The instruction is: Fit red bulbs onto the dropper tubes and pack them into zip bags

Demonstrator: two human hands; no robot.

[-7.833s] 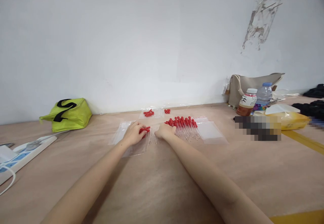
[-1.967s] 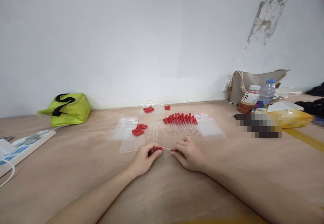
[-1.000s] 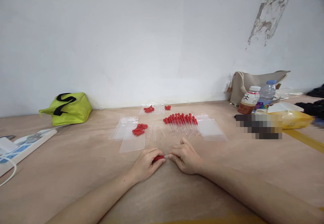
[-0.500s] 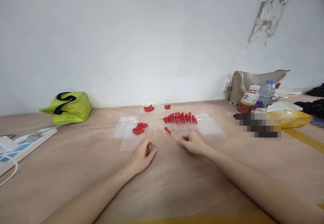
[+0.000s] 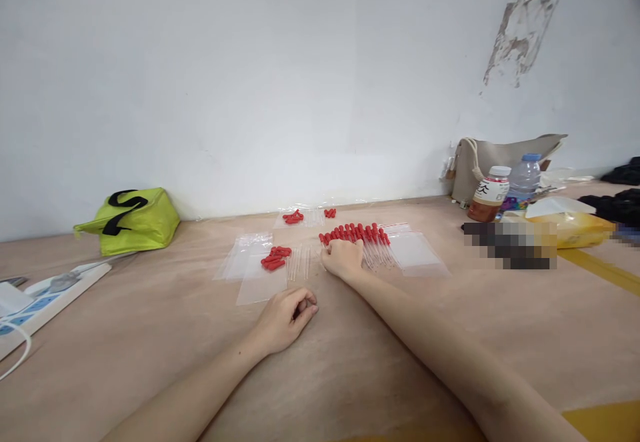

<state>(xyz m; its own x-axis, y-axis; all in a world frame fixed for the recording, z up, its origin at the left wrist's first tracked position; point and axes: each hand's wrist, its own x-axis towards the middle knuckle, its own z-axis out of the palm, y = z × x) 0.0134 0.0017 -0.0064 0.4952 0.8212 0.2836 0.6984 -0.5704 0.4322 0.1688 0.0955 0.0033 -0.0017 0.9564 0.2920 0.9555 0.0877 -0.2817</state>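
My right hand (image 5: 343, 257) is closed, fingers pointing down, over the left end of a fanned row of glass droppers (image 5: 376, 253) with red rubber bulbs. It pinches a dropper there, mostly hidden behind the hand. On the bare table my left hand (image 5: 287, 319) rests loosely curled, thumb near the fingertips, with nothing visible in it. Ahead of it lie loose red rubber bulbs (image 5: 275, 259) on a clear plastic bag (image 5: 260, 291). Beside them is a group of thin glass tubes (image 5: 299, 263).
More red bulbs (image 5: 293, 217) and tubes lie on plastic by the wall. Flat clear bags (image 5: 423, 255) lie right of the droppers. A green bag (image 5: 143, 222) and a power strip (image 5: 75, 302) are at left; bottles (image 5: 489, 194) and a yellow packet (image 5: 575, 222) at right.
My right hand has moved left and forward, carrying a dropper to the left end of the row. My left hand has shifted slightly toward me and stays curled.
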